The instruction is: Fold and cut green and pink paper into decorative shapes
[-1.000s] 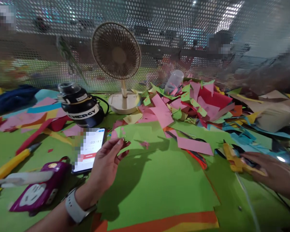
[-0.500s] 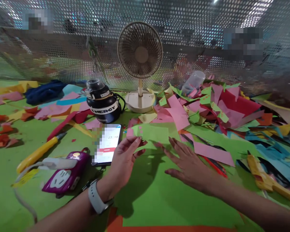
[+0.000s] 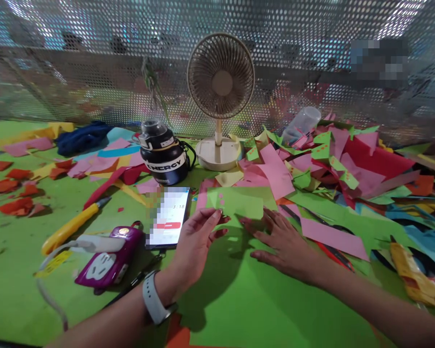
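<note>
A small light-green piece of paper with pink marks near its left end lies or hovers just beyond my hands. My left hand, with a white watch on its wrist, is closed, thumb and forefinger pinched at the paper's near left edge. My right hand is open, palm down with fingers apart, its fingertips at the paper's right end. Whether they press on it I cannot tell. Beneath both hands lies a large green sheet, over an orange sheet showing at the lower left.
Left of my hands are a phone, a purple power strip and a yellow-handled tool. Behind stand a black bottle and a fan. Paper scraps, scissors and a yellow glue gun lie to the right.
The view has swung slightly left, so everything appears shifted to the right. My right hand's fingers sit a little closer to the paper's right end. The left hand keeps its pinch.
</note>
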The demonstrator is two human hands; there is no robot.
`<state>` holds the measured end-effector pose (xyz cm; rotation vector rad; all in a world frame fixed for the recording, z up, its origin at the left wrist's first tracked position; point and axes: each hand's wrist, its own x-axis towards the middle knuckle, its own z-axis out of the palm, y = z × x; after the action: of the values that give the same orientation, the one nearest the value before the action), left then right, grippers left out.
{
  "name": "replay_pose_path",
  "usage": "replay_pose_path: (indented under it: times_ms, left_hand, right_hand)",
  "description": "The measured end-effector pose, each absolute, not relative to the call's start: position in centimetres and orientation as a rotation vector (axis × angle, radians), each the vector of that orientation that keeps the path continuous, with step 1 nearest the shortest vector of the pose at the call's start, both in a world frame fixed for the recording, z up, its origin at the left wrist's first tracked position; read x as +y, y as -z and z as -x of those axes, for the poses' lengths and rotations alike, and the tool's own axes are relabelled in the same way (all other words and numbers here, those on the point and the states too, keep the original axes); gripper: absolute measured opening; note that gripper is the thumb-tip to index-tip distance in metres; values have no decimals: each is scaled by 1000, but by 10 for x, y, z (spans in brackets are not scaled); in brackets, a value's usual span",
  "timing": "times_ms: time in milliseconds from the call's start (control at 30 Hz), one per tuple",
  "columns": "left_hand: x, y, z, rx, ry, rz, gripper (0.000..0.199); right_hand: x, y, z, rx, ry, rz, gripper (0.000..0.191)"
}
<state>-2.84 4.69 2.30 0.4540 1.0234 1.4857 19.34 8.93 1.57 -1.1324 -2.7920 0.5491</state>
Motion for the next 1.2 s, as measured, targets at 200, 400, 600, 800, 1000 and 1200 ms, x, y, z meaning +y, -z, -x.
replay_pose_path:
  times_ms: [200,400,600,800,1000,1200]
  left_hand:
    - [48,-22,29,1036,-1496,-431,27]
    - [50,-19,29,1049,-1480,-402,30]
    - [45,-18,27,1036,-1425,-396,29]
    - [43,-18,25,1000,-1417,-449,28]
    - [39,-15,21,967,-1377,-444,31]
    - [37,-15,20,956,-1355,-444,28]
  right_hand:
    - [81,-33,-209,-2206,-1310,1345,50]
    - [81,-38,-209,-1165,-1848,1052,50]
    - [80,-56,-205,-1072,-1642,1047,37]
    - [84,-67,-184,-979,-1598,1044,33]
    - [78,-52,-153,-1497,-1518,1053,42]
    - [73,-47,-138,-1883,-1279,1120,51]
